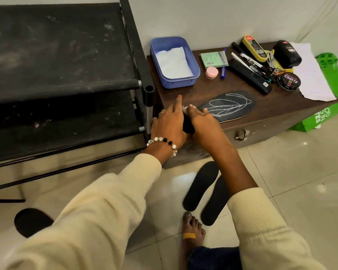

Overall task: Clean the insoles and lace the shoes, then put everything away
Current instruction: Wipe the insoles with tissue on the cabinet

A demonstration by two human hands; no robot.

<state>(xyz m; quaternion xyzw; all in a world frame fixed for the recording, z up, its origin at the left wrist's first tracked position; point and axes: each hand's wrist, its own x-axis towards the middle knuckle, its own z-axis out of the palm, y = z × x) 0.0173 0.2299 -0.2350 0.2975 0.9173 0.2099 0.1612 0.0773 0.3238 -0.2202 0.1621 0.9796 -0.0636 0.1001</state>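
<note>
Together both hands — left hand [169,123], right hand [202,121] — grip dark object [187,124] beside insole [229,106].

Insole [229,106] on tabletop [277,106], front centre; tub [176,61] behind-left; polish tin [289,81] right; two insoles [200,186] on floor [300,182] below; rack [62,75] left.

The heel end of the insole [229,106] on the tabletop [277,108] is covered by the right hand [203,123]. A dark object [187,124] held between the left hand [169,126] and the right hand is mostly hidden; its identity cannot be determined. One floor insole [215,201] is partly hidden by the right forearm. The green box [328,114] is cut off by the right edge. Label text on the small green packet [214,59] is too small to read.
</note>
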